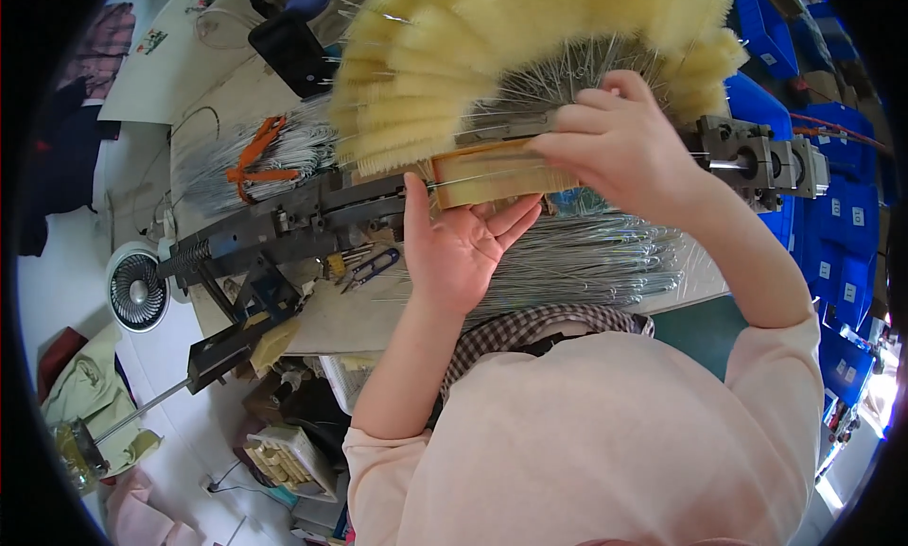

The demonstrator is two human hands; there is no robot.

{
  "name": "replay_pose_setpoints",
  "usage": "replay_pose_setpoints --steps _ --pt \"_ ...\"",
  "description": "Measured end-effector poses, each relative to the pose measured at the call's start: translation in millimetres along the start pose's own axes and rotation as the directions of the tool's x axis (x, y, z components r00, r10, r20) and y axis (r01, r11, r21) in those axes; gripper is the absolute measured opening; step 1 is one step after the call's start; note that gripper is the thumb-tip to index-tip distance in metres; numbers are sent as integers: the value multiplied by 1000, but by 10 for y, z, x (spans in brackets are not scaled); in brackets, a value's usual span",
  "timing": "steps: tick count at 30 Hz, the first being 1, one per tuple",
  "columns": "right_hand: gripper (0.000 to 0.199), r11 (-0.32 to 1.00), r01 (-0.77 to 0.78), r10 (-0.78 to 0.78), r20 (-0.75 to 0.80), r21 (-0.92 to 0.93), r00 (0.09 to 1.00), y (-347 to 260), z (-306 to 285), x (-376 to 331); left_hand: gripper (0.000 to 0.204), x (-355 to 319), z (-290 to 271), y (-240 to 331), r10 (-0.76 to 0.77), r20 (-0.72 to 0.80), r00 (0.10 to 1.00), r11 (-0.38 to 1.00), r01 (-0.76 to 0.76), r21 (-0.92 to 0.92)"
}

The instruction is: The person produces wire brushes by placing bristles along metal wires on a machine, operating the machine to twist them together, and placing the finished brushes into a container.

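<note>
In the middle of the bench, an amber translucent strip of bristle stretches along a dark metal machine, with a thin wire across it. My left hand is palm up at the strip's lower left, fingers stretched and thumb pointing up beside its left end. My right hand is closed at the strip's right end, its thumb by the upper edge. What its curled fingers hold is hidden. Beyond both hands fans a large curved row of pale yellow bristle brushes, their wire stems turned toward me.
Bundled wires lie on the near bench, and more wires tied with an orange strap lie at left. Blue-handled snips rest near my left wrist. A small fan stands left; blue bins line the right.
</note>
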State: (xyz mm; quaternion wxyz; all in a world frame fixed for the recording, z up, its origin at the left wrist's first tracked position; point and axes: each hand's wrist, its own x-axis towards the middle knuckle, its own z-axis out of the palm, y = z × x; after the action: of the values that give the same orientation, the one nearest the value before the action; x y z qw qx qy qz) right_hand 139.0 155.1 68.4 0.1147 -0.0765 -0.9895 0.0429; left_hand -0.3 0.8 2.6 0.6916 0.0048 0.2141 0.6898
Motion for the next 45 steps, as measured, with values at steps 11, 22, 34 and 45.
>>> replay_pose_setpoints --steps 11,22,34,45 --pt "12 993 116 -116 -22 -23 993 -175 -5 32 87 5 -119 -42 18 22 1000 988 -15 -152" --pt "11 989 137 -132 87 -52 987 -62 92 168 82 0 15 -14 33 -53 998 999 -32 19" --pt "16 998 39 -34 101 -44 994 154 -73 -144 85 -8 42 -13 23 -90 996 999 -20 44" --pt "22 991 119 -117 -39 57 992 -73 -90 -313 82 1 31 -42 59 -146 988 998 -56 27"
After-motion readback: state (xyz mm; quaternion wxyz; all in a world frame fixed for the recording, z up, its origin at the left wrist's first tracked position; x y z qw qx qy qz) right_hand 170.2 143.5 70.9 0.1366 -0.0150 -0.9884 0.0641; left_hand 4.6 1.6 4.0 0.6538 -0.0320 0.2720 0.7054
